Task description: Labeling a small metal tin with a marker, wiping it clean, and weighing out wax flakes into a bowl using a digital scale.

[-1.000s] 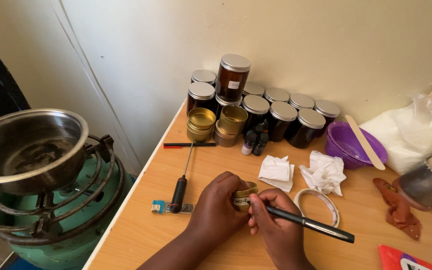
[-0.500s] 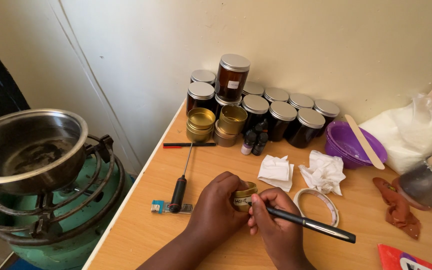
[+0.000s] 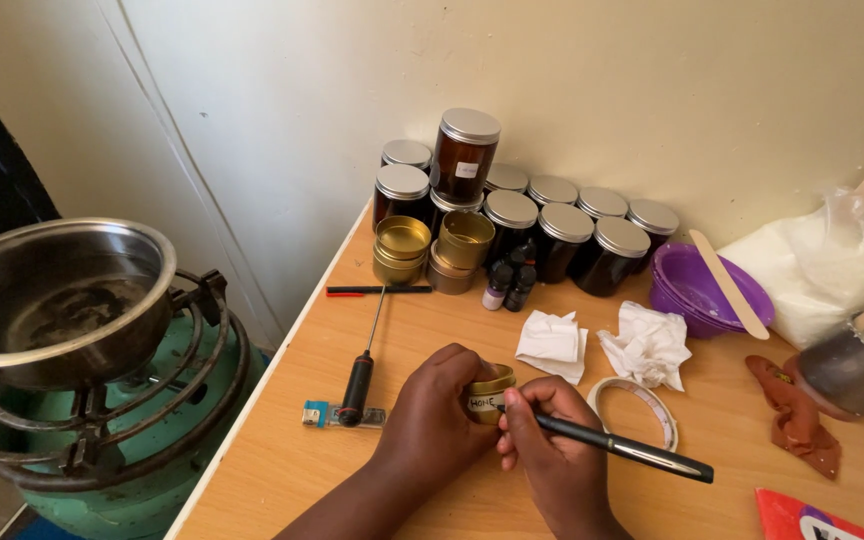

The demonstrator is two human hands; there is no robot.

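Observation:
My left hand (image 3: 439, 410) grips a small gold tin (image 3: 491, 385) on its side on the wooden table (image 3: 282, 470), with a white label strip facing me. My right hand (image 3: 552, 455) holds a black pen (image 3: 617, 446) whose tip rests on that label. The two hands touch around the tin near the table's front middle.
Amber jars with silver lids (image 3: 552, 225) stand at the wall, gold tins (image 3: 402, 248) and small dropper bottles (image 3: 510, 280) before them. A probe thermometer (image 3: 360, 375), crumpled tissues (image 3: 647, 345), tape roll (image 3: 637, 408), purple bowls (image 3: 697, 285) with a wooden stick, a bag of white flakes (image 3: 832, 260). Left: pot (image 3: 52, 295) on gas burner.
The pen tip has crept a little to the right along the label as more marks appear on it. My left hand and the tin stay put.

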